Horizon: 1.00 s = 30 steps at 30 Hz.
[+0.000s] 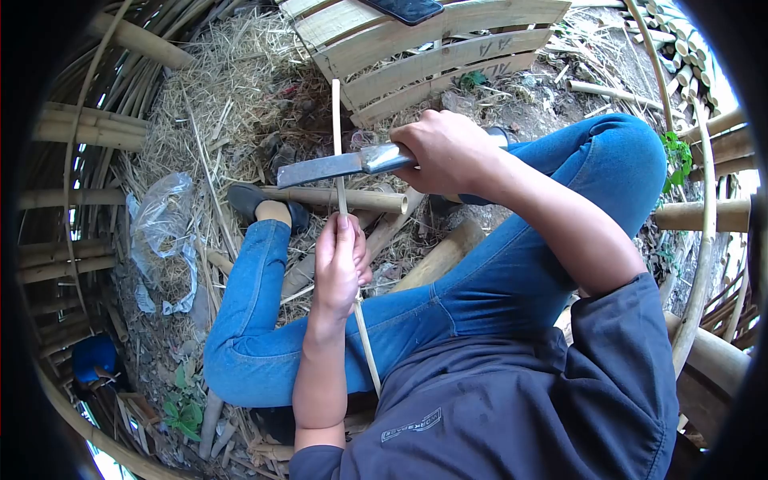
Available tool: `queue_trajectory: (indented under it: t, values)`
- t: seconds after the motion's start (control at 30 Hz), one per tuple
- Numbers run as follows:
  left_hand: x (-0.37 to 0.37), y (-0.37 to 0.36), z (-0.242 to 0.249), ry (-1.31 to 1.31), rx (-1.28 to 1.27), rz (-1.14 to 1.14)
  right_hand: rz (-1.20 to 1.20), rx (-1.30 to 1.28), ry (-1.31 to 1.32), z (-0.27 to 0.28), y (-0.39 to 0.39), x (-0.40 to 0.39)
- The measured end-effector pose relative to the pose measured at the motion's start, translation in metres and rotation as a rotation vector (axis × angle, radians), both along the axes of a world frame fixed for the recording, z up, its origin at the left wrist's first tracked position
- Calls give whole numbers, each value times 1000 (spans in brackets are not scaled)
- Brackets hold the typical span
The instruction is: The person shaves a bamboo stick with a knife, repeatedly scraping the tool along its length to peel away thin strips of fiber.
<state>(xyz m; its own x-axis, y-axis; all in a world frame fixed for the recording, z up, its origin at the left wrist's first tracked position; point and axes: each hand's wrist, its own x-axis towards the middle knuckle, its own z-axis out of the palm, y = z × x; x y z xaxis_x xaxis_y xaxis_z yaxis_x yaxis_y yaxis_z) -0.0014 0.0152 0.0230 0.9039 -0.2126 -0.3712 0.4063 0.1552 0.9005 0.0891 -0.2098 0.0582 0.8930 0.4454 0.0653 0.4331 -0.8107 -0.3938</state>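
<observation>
My left hand [339,260] is closed round a thin bamboo strip [364,340], which runs from my lap up past the fist. In my right hand [450,148] is the handle of a machete [320,170], its blade pointing left. The blade lies across the strip a little above my left fist and overlaps it in this view. Behind the blade, a length of bamboo pole [352,199] lies near the ground by my shoe [246,200].
A slatted wooden crate [436,40] stands ahead with a phone [406,8] on top. Clear plastic bags [164,240] lie on the straw to the left. Cut bamboo pieces [680,48] are stacked at the far right. Bamboo poles [88,132] frame both sides.
</observation>
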Motion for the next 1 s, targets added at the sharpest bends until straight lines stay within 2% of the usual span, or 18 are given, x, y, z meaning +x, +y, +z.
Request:
queue_trajectory:
  t: [0.13,0.23,0.33,0.5,0.7,0.9,1.0]
  values:
    - [-2,-2,3,0,-8,-5,18,33,-1,-7,3,2]
    - [-2,-4,6,35,-62,0,131,103,-26,-15,1,5]
    - [1,-1,9,62,-100,-3,142,14,-79,-18,10,-1]
    - [2,1,12,36,-63,-71,79,50,-66,-26,14,1]
    - [4,10,-3,94,-325,-132,-8,101,-82,-39,23,1]
    - [-1,-1,0,56,-63,-26,10,69,-187,-39,21,6]
    - [-2,1,-4,25,-45,-40,16,75,-197,-37,19,7]
